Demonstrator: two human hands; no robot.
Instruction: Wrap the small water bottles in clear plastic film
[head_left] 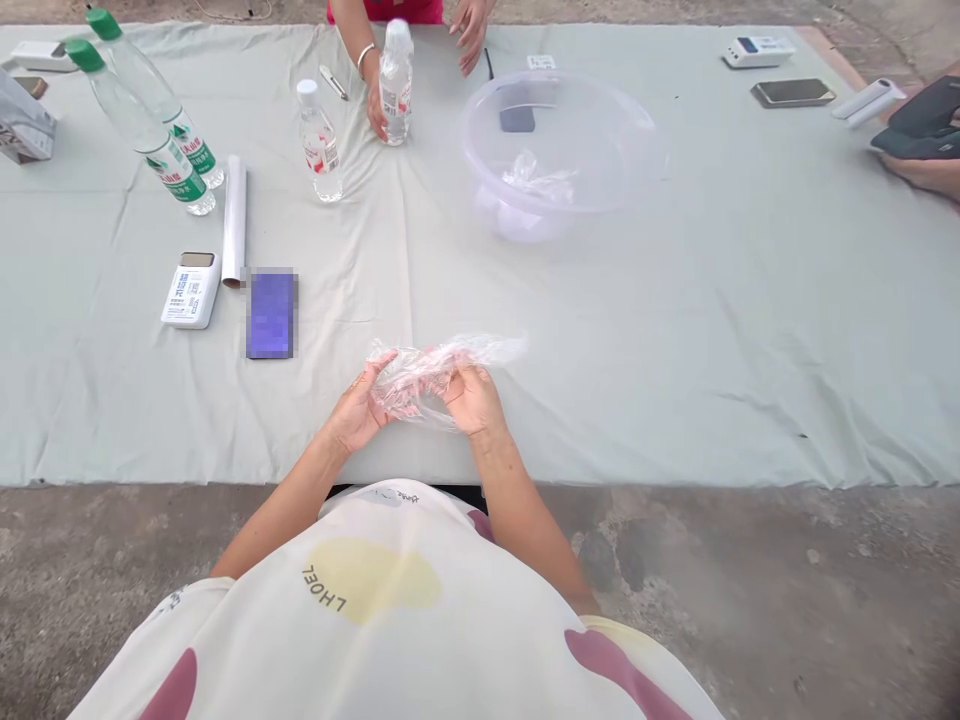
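Observation:
Both of my hands hold a crumpled sheet of clear plastic film point(442, 368) just above the near edge of the table. My left hand point(358, 408) pinches its left end with the fingers closed. My right hand point(471, 398) grips the film's middle, fingers curled round it. The loose right end of the film trails onto the pale green cloth point(675, 330).
A clear plastic basin point(559, 150) with crumpled film inside stands beyond my hands. A film roll point(234, 220), a white device point(192, 290), a blurred purple card point(271, 313) and water bottles point(319, 142) lie at the left. Another person's hand point(375, 105) holds a bottle point(395, 82) at the far edge.

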